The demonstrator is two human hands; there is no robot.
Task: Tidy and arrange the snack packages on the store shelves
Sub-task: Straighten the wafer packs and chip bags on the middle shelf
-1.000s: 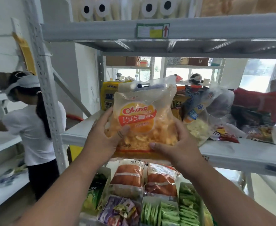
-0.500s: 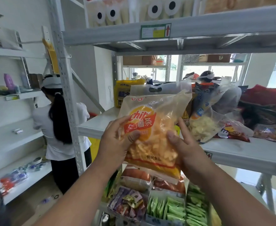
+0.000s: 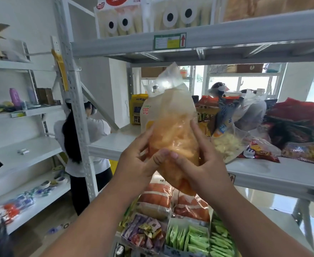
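Together, left hand (image 3: pixel 139 164) and right hand (image 3: pixel 198 164) curl fingers round the chips bag (image 3: pixel 172 127)

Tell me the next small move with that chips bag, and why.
Probably ease the chips bag forward and stand it on the bare stretch of the middle shelf. Both hands, left and right, grip its lower half in the air before the shelf edge, and other packs crowd the right side.
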